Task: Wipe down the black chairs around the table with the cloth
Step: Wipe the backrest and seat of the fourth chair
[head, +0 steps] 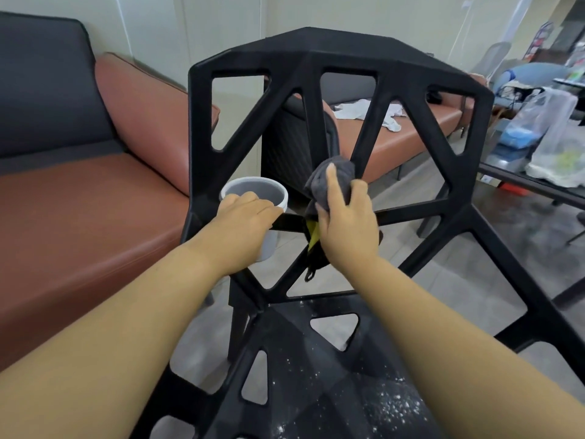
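One view only, head camera. Black open-lattice plastic chair (335, 99) fills the frame, its backrest facing the person. Right hand (346, 223) has its grip closed around a bunched dark grey cloth (330, 182), index finger laid along the top, pressing the wad onto a slanted backrest strut just above the horizontal crossbar. Left hand (245, 217) rests flat over the chair's left edge, fingers not curled round anything I can make out; steadying, by judgement. A white round plastic tub (254, 193) sits just behind that edge. White specks (380, 403) cover the seat below the backrest.

Advice: wrap cloth round each strut, draw along its length, keep the left hand bracing; seat still needs doing.
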The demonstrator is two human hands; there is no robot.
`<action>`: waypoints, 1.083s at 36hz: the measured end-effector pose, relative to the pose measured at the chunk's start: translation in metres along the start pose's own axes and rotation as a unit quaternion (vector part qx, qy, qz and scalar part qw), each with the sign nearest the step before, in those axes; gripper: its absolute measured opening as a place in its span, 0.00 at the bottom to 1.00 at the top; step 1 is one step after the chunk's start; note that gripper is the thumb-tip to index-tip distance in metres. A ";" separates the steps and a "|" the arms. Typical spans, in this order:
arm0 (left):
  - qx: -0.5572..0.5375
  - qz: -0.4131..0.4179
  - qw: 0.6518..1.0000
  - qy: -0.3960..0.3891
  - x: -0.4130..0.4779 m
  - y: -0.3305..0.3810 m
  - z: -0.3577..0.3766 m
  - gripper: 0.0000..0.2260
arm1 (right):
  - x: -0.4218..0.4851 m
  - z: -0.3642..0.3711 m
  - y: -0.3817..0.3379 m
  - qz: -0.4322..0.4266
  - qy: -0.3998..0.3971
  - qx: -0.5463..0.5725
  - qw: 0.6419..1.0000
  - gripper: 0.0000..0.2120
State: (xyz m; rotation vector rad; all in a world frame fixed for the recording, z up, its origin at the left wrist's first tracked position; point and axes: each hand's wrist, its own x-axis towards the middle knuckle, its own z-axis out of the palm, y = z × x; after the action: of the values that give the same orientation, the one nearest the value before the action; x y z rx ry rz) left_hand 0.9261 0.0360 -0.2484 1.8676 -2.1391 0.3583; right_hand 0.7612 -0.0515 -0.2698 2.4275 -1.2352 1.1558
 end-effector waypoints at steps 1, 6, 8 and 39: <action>0.002 -0.001 1.000 -0.003 0.000 0.000 -0.001 0.20 | -0.010 0.001 0.003 -0.033 -0.024 -0.006 0.999 0.28; 0.034 -0.019 0.999 -0.015 0.004 0.003 -0.001 0.14 | -0.038 -0.012 0.042 -0.055 -0.059 -0.091 0.993 0.26; 0.034 -0.028 0.999 -0.006 0.007 0.003 0.000 0.10 | -0.031 -0.024 0.053 0.050 -0.056 -0.100 0.992 0.25; 0.031 -0.087 0.992 0.092 0.042 0.055 0.040 0.14 | 0.010 -0.043 0.032 0.146 -0.057 -0.025 0.987 0.19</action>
State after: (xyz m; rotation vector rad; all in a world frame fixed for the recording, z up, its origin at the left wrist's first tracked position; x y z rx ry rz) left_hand 0.8643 -0.0095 -0.2704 1.9534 -1.8513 0.5401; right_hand 0.7167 -0.0585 -0.2390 2.3608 -1.6791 1.0512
